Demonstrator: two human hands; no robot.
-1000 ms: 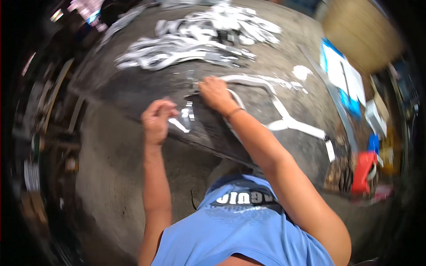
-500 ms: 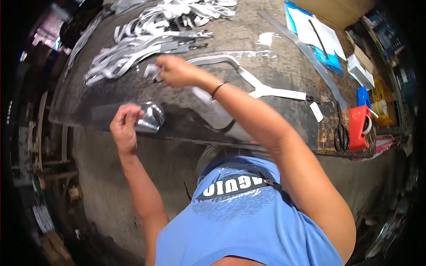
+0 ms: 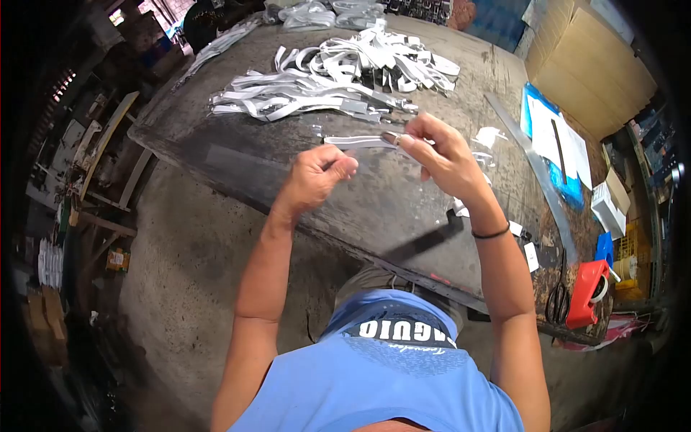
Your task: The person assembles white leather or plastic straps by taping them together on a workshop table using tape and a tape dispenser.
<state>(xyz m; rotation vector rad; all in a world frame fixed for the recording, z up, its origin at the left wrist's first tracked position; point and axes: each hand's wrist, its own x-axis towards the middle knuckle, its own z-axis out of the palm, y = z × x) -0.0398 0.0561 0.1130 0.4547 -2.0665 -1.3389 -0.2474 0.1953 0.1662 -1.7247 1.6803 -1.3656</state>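
Observation:
My right hand [image 3: 443, 155] pinches a folded pair of white suspenders [image 3: 353, 142] near a small metal clip [image 3: 391, 137]. One folded length points left from these fingers, over the table. Just below its free end is my left hand [image 3: 317, 176], closed with thumb against fingers; I cannot tell what it holds, if anything. A faint, clear plastic sleeve [image 3: 241, 160] shows on the dark tabletop left of this hand. Beneath my right wrist, part of a white strap with a dark end [image 3: 455, 211] is visible.
White straps [image 3: 374, 61] lie heaped at the back, with flatter, packed ones [image 3: 288, 97] in front. Along the right are a metal ruler [image 3: 529, 155], papers on blue plastic [image 3: 558, 140], a white tag [image 3: 531, 257], scissors [image 3: 557, 302] and a red tape dispenser [image 3: 588, 291].
The view has shifted left. My left hand has moved up and right, off the clear sleeve. The suspenders, spread out before, are now gathered and raised in my right hand.

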